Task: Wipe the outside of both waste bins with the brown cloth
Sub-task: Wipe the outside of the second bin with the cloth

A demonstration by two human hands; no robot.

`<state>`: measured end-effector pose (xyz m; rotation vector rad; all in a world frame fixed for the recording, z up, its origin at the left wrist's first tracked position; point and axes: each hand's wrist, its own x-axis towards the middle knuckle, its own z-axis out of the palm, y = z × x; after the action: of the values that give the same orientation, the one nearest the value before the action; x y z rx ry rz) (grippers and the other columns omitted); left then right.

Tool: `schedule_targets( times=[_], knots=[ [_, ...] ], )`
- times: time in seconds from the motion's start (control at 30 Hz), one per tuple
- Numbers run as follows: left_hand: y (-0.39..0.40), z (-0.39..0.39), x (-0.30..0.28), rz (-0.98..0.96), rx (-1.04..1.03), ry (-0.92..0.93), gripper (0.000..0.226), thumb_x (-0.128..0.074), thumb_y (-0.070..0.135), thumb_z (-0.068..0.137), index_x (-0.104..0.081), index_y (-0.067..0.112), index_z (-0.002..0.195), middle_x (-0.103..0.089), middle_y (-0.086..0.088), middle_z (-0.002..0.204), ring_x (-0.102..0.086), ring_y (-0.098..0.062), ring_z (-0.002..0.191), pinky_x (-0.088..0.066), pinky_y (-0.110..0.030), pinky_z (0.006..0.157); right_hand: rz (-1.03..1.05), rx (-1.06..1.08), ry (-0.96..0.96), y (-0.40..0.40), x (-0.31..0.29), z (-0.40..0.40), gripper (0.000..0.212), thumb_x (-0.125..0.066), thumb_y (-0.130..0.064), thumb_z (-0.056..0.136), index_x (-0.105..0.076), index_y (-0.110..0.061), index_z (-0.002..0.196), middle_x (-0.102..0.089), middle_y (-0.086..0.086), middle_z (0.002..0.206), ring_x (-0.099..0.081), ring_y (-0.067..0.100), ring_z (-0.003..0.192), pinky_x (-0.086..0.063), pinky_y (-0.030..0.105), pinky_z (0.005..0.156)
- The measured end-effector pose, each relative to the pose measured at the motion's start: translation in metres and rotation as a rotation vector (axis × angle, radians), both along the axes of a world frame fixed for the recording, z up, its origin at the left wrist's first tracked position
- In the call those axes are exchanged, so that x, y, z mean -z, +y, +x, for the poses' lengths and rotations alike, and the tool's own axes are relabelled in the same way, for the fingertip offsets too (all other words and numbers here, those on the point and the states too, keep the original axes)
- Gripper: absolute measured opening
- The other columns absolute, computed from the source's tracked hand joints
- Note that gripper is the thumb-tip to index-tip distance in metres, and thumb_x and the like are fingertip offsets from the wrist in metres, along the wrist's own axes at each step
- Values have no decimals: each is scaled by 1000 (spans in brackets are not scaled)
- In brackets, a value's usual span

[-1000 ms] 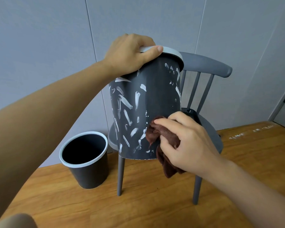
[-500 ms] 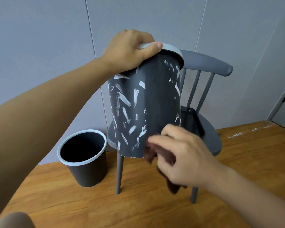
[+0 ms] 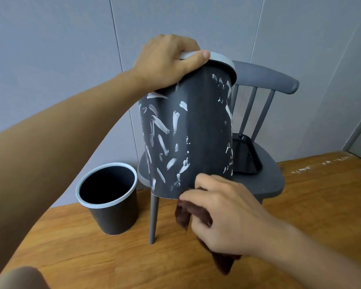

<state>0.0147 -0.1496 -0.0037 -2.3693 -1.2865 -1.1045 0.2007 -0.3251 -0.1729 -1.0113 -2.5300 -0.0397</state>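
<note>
Brown cloth [image 3: 183,215] dropped below smeared bin's [image 3: 188,138] bottom edge.

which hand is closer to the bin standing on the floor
Left. The left hand grips the rim of the smeared bin up and to the right of the floor bin. The right hand, holding the brown cloth, is farther right.

right hand [image 3: 227,215]: slid from the lower wall down past the bottom edge of the held bin [image 3: 188,132]
brown cloth [image 3: 183,215]: now hangs below that edge (partly hidden)
</note>
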Motion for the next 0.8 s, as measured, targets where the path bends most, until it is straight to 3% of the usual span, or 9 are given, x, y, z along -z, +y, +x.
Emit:
schedule_targets(
  times=[0.17, 0.33, 0.47, 0.53, 0.63, 0.8],
  knots=[
    [0, -2, 1, 9, -5, -2, 50, -44, 69, 92, -71, 27, 96, -66, 0, 77, -59, -22, 81, -50, -39, 78, 103, 128, 247, 15, -12, 12, 32, -59, -25, 87, -72, -24, 116, -52, -7, 95, -56, 15, 83, -56, 38, 64],
    [-1, -3, 1, 8, 6, -3, 50, -45, 69, 92, -71, 27, 94, -65, -1, 76, -59, -21, 79, -49, -40, 77, -39, 1, -43, -3, -5, 4, 32, -41, -39, 83, -69, -32, 98, -42, -12, 89, -48, 11, 79, -52, 36, 67],
    [-2, -2, 1, 11, 5, 5, 50, -44, 70, 92, -70, 28, 93, -65, 0, 76, -58, -20, 78, -50, -40, 76, 68, 66, 393, 21, -21, 25, 32, -63, -26, 86, -76, -30, 115, -57, -13, 98, -62, 8, 87, -53, 25, 75],
    [-2, -2, 1, 17, 9, 5, 49, -44, 70, 92, -70, 29, 93, -64, 0, 75, -57, -20, 78, -49, -39, 76, 138, 160, 524, 35, -26, 36, 37, -67, -24, 88, -74, -26, 124, -57, -13, 103, -61, 6, 94, -53, 21, 78],
    [-1, -1, 0, 25, 16, 9, 50, -44, 69, 93, -70, 26, 95, -65, -2, 76, -58, -21, 79, -49, -40, 77, 85, 133, 453, 40, -18, 37, 41, -67, -23, 89, -73, -24, 129, -55, -13, 105, -60, 5, 95, -53, 22, 78],
    [0, -1, 1, 29, 29, 6, 50, -45, 68, 93, -70, 25, 94, -65, -1, 77, -59, -21, 79, -48, -38, 77, -92, -87, 58, 17, -7, 30, 34, -61, -26, 85, -75, -35, 114, -53, -13, 93, -58, 11, 77, -53, 33, 65]
  ],
)
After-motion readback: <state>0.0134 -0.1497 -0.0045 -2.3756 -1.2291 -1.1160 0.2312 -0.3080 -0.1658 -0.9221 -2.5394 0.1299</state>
